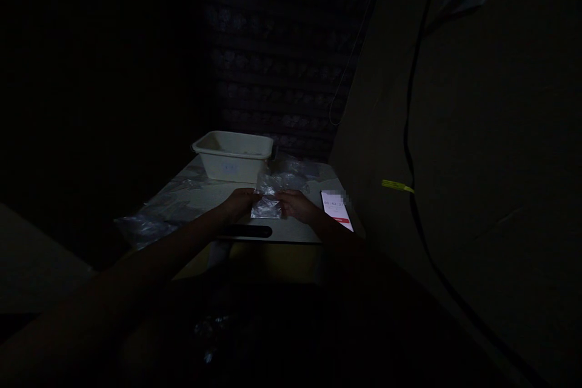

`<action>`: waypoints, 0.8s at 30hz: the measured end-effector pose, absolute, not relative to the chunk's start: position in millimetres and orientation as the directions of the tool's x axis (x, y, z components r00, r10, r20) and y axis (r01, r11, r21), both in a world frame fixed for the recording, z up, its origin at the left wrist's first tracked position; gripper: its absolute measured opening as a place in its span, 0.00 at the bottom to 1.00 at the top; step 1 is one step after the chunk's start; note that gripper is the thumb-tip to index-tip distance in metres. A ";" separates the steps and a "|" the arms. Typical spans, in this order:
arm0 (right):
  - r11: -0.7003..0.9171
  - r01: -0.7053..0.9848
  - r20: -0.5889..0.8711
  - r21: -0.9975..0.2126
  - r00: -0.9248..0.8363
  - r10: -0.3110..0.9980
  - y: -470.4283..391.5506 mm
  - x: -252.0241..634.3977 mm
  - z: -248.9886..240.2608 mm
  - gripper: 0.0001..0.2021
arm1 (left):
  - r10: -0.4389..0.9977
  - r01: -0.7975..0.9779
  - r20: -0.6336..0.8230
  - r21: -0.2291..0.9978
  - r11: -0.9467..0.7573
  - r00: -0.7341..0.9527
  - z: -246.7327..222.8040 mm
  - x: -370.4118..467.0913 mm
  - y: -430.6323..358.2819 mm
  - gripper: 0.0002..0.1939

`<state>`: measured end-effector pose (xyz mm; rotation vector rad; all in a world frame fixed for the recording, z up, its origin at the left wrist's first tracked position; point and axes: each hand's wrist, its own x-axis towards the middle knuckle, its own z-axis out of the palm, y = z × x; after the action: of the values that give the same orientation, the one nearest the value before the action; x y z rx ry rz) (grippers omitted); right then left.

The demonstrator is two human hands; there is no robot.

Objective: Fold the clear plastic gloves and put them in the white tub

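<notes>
The scene is very dark. A clear plastic bag [267,208] is held between my two hands above the front part of a small white table [295,231]. My left hand [242,201] has its fingers closed on the bag's left edge. On the opposite edge, my right hand [297,204] pinches the same bag. Whether anything lies inside it I cannot tell. Just behind the hands, more crumpled clear plastic [291,179] lies on the tabletop. A white plastic tub [234,168] with a small label stands at the back left.
A lit phone [336,209] showing a timer lies at the table's right side. Loose clear plastic [145,227] hangs over the left edge. A dark slot [248,231] runs along the front. On the right wall hangs a black cable [408,133] with a yellow tag [397,185].
</notes>
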<state>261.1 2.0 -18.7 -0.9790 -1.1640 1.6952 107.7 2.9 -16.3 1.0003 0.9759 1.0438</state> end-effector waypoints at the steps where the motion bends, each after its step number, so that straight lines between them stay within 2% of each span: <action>1: -0.219 -0.201 -0.136 -0.955 -0.360 0.923 1.0 261.3 -18.1 0.09 | 0.967 -0.208 -0.153 0.958 0.196 0.205 -16.3 107.3 2.9 0.06; 7: -0.226 -0.204 -0.155 -0.953 -0.314 0.937 1.1 259.0 -20.4 0.09 | 0.970 -0.162 -0.162 0.968 0.192 0.182 -13.7 107.5 1.4 0.05; 12: -0.198 -0.238 -0.107 -0.951 -0.347 0.932 3.4 263.7 -26.6 0.07 | 0.979 -0.075 -0.151 0.984 0.163 0.138 -13.1 104.2 1.6 0.03; 16: -0.210 -0.251 -0.120 -0.945 -0.332 0.936 2.8 267.3 -25.3 0.05 | 0.978 -0.101 -0.141 0.982 0.158 0.155 -11.1 104.8 0.6 0.05; 21: -0.200 -0.305 -0.093 -0.931 -0.332 0.939 7.3 266.4 -25.4 0.08 | 0.975 -0.090 -0.141 0.983 0.159 0.174 -7.2 106.5 -1.8 0.06; 24: -0.184 -0.314 -0.082 -0.932 -0.313 0.946 14.5 267.8 -33.8 0.09 | 0.975 0.004 -0.135 0.991 0.136 0.174 -9.8 105.5 -0.8 0.06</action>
<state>267.8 14.5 -33.8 -0.8835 -1.0818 1.6725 105.5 -0.8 -9.8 1.1810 1.1359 0.9854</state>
